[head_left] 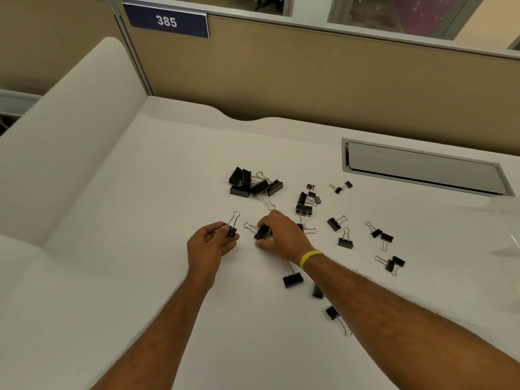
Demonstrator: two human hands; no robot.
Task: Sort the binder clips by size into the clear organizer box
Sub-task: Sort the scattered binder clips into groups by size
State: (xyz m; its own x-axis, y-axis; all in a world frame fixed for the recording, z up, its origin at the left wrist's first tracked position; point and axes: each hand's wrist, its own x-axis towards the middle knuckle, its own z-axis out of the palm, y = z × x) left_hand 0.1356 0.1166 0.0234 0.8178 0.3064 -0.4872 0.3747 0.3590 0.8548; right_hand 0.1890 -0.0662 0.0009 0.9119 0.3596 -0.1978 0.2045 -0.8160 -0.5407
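Note:
Black binder clips of differing sizes lie scattered on the white desk [140, 249]. A pile of large clips [253, 184] sits behind my hands, and small clips [342, 187] lie to the right. My left hand [209, 243] pinches a medium clip [232, 230] with its wire handles pointing up. Just to its right, my right hand [281, 235] grips another black clip [261, 232] against the desk. Only a corner of the clear organizer box [506, 220] shows at the right edge.
A grey cable hatch [422, 170] is set into the desk at the back right. Tan partition walls [309, 80] close the back, and a white side panel [70, 136] rises on the left. More clips [292, 278] lie beside my right forearm.

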